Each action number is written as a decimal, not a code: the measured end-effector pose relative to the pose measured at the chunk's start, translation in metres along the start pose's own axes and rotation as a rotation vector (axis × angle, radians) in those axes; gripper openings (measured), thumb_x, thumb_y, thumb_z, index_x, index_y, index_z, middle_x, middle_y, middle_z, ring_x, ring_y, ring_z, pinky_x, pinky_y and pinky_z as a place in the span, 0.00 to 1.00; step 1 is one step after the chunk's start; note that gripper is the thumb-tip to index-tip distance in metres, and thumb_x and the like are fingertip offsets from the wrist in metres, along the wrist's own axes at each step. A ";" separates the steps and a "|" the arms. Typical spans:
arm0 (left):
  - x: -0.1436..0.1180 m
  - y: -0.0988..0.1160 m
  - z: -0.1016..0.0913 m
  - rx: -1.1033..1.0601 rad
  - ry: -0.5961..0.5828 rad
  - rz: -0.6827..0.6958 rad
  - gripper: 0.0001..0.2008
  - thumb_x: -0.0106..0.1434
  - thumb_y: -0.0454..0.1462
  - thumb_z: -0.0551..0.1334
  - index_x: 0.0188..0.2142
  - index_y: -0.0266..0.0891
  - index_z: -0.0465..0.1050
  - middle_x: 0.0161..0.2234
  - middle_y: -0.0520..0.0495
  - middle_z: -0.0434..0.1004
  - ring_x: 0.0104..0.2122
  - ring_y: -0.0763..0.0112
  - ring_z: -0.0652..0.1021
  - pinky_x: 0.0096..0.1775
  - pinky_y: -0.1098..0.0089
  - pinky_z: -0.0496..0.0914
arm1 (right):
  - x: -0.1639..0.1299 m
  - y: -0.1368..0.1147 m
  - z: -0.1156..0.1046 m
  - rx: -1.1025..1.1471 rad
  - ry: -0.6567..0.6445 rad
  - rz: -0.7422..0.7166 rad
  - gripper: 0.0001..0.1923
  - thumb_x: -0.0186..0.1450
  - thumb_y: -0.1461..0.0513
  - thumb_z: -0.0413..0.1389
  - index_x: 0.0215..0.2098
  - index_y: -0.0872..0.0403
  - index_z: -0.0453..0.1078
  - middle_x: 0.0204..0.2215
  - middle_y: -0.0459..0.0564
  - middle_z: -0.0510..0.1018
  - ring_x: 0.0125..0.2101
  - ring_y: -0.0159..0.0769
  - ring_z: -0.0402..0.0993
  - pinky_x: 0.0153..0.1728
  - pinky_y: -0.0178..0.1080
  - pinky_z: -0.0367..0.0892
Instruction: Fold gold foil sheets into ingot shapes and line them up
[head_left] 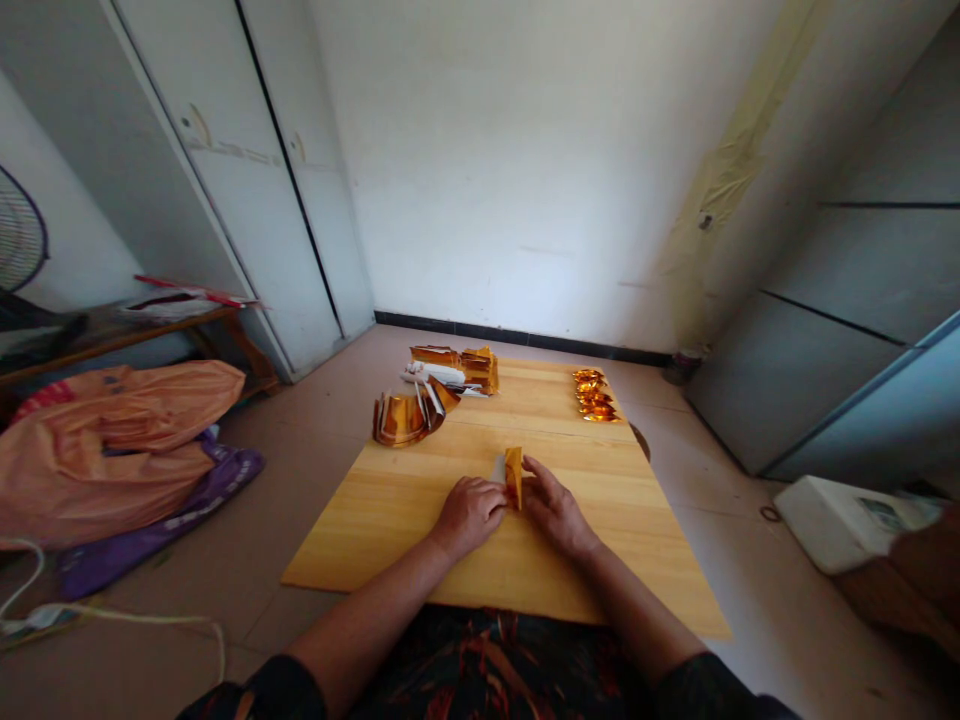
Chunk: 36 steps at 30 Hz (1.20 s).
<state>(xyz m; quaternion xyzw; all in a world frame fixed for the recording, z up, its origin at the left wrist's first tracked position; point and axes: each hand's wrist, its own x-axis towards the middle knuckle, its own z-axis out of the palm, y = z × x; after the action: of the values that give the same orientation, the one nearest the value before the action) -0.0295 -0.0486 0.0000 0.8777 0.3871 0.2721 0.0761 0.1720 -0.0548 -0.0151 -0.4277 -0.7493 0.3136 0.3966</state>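
On the low wooden table (390,520), my left hand (469,515) and my right hand (553,508) pinch a small gold foil paper (513,475) between them, holding it upright over the boards. A curved stack of gold foil sheets (409,413) lies at the table's far left. Behind that stack sits another pile of gold and white sheets (457,369). Several folded gold pieces (595,395) rest at the far right corner.
Orange and purple bags (112,450) lie on the floor at left, beside a low bench (120,335) and white cupboard doors (247,170). A white cord (150,620) trails at lower left. A white box (840,520) sits on the floor at right.
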 end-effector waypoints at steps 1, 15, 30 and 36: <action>0.000 -0.001 0.001 -0.009 0.003 0.000 0.07 0.57 0.30 0.62 0.34 0.42 0.76 0.39 0.51 0.80 0.39 0.67 0.77 0.42 0.65 0.68 | 0.001 0.000 0.002 0.058 0.007 -0.009 0.33 0.62 0.67 0.47 0.65 0.47 0.46 0.50 0.52 0.72 0.44 0.35 0.73 0.47 0.43 0.69; -0.002 -0.004 0.002 -0.010 -0.005 0.015 0.07 0.57 0.30 0.61 0.32 0.42 0.76 0.40 0.51 0.80 0.38 0.67 0.78 0.41 0.66 0.68 | 0.017 -0.002 -0.012 -0.529 -0.143 -0.292 0.08 0.64 0.62 0.54 0.34 0.49 0.77 0.43 0.51 0.76 0.39 0.37 0.71 0.43 0.41 0.66; -0.006 -0.010 -0.004 -0.020 -0.029 0.084 0.08 0.58 0.30 0.58 0.31 0.41 0.74 0.41 0.50 0.79 0.37 0.68 0.78 0.41 0.68 0.69 | 0.033 -0.009 -0.006 -0.404 -0.157 -0.029 0.07 0.60 0.66 0.56 0.24 0.55 0.69 0.27 0.45 0.71 0.28 0.28 0.66 0.30 0.30 0.59; -0.005 -0.010 -0.003 -0.018 -0.011 0.096 0.08 0.59 0.30 0.57 0.30 0.40 0.74 0.40 0.49 0.78 0.37 0.69 0.77 0.40 0.68 0.69 | 0.038 -0.017 -0.005 -0.522 -0.205 0.023 0.05 0.60 0.66 0.55 0.26 0.55 0.67 0.28 0.45 0.70 0.28 0.28 0.65 0.30 0.30 0.56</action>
<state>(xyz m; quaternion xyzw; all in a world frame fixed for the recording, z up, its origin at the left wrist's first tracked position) -0.0402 -0.0460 -0.0027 0.8960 0.3417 0.2740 0.0732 0.1577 -0.0278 0.0139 -0.4898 -0.8361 0.1560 0.1915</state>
